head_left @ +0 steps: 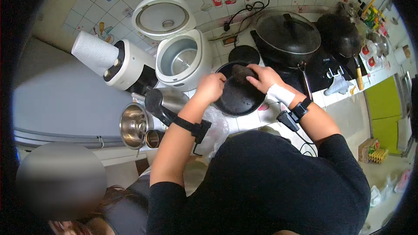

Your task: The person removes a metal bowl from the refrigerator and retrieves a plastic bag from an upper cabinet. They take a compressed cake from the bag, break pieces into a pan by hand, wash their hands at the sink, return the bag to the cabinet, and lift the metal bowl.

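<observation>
A round black pan (237,98) stands at the counter's front edge, below a flat black disc (244,55). My left hand (210,88) is closed at the pan's left rim, its fingertips curled over the edge. My right hand (264,79) reaches over the far right side of the pan. Its thumb and fingers are on a dark brownish, rough-looking piece (241,74) inside the pan, whose kind I cannot make out. A clear plastic bag (214,132) lies under my left forearm, beside the pan.
An open white rice cooker (203,56) and a metal kettle (174,100) stand to the left, near a steel bowl (126,126). A lidded wok (285,35) sits on the stove to the right, its handle pointing at me. Another person (126,204) is at lower left.
</observation>
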### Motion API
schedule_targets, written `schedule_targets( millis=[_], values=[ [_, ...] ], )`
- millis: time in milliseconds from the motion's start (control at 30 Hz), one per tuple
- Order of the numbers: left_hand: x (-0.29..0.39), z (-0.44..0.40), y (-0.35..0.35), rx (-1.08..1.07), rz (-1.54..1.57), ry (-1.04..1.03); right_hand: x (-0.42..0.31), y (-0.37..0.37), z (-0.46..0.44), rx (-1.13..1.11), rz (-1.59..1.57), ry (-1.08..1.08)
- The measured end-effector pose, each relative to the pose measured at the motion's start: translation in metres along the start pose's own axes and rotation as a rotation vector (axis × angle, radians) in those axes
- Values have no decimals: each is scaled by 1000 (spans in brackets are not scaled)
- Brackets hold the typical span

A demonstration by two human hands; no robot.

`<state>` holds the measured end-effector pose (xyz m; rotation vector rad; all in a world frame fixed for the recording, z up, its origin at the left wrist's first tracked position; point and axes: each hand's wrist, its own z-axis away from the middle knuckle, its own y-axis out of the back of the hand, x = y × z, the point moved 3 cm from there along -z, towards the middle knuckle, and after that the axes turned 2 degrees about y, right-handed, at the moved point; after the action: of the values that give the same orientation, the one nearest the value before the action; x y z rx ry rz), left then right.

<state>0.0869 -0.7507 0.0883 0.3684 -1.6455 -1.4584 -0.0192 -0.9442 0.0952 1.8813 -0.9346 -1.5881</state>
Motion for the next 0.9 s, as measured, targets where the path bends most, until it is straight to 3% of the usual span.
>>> schedule_targets(
  millis=[67, 133, 200, 267, 300, 433, 467, 533, 600, 633, 733, 800, 833, 867, 900],
  values=[
    [6, 14, -11, 221, 64, -388, 0, -3, -1, -40, 61, 130],
    [23, 16, -2, 164, 100, -289, 4, -1, -3, -87, 45, 176],
    [33, 14, 7, -204, -91, 199, 2, 1, -2, -30, -7, 231],
    [18, 14, -10, -115, -75, 214, 1, 2, -4, -62, -52, 169],
    [7, 15, -23, 36, -2, 12, 4, -1, -6, -97, -37, 159],
    [11, 15, -10, 264, 61, -317, 12, -5, -7, -108, -39, 186],
    [22, 14, 4, 261, 54, -300, 12, -3, -6, -90, -68, 179],
    [34, 10, 23, -85, -27, 220, 8, 2, -7, -126, -69, 150],
    [29, 12, 18, -143, -85, 170, 12, 1, -8, -143, -76, 165],
    [35, 19, 21, -55, -87, -91, 11, 3, -8, -146, -49, 198],
    [33, 27, 48, 51, -138, -468, 9, 12, -6, -178, -43, 232],
    [35, 24, 67, -174, 255, 32, 9, 15, -4, -152, -58, 246],
    [61, 27, 91, -222, 77, 258, 9, 14, -4, -155, -62, 252],
    [57, 27, 87, -215, 75, 265, 9, 12, -5, -156, -64, 259],
    [53, 26, 80, -165, 36, 101, 9, 12, -5, -158, -66, 265]
  ],
)
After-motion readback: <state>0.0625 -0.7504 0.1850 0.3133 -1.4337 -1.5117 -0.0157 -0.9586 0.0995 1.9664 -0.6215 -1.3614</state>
